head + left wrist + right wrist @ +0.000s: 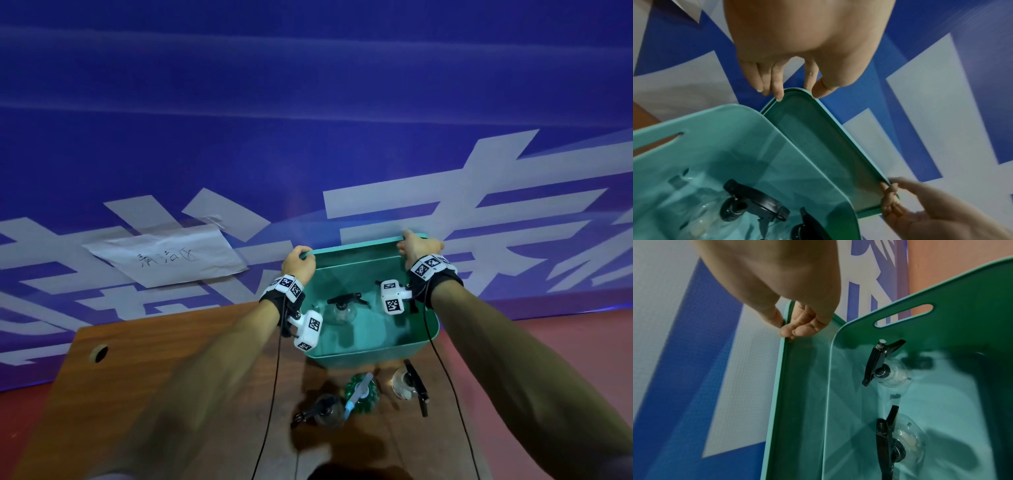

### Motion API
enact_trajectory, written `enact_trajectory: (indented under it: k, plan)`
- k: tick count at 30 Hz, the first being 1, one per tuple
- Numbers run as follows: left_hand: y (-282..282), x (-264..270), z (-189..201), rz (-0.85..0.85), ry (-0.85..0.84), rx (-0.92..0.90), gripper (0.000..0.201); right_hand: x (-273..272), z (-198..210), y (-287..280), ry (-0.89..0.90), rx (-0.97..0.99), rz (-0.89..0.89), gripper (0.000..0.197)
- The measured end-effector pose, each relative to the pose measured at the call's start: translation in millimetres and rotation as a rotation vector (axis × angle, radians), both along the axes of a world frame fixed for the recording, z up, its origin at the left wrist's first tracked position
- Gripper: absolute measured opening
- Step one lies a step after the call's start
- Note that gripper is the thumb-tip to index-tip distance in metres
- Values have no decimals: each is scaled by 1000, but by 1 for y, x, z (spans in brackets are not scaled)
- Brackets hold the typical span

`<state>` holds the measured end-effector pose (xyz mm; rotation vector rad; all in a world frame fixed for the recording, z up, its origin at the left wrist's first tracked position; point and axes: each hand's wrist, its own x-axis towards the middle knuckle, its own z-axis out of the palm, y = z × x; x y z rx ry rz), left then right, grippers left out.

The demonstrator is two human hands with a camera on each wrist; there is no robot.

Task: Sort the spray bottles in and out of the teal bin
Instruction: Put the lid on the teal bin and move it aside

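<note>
Nearest, in front of the teal bin (370, 356), three spray bottles (359, 394) stand on the table (137, 377); two more stand inside. Beyond it, left hand (298, 263) and right hand (418, 247) pinch the lid's (828, 146) far corners. Light, stiff plastic, best held by its edges.

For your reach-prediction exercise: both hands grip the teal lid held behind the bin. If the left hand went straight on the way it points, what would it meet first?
Probably the blue and white banner wall. The left hand grips the lid at its corner and points past it toward the wall; the depth between is unclear.
</note>
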<state>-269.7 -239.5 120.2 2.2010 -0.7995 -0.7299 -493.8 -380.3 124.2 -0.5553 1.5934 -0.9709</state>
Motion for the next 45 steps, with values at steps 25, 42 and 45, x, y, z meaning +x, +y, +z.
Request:
enact_trajectory:
  k: [25, 42, 45]
  plan:
    - [56, -32, 84, 429, 689, -468, 42, -23, 80, 75, -160, -272, -79, 65]
    - [116, -54, 41, 258, 759, -248, 34, -102, 16, 117, 529, -242, 486, 55]
    - [119, -57, 35, 224, 737, -200, 36, -113, 4, 120, 696, -244, 632, 64]
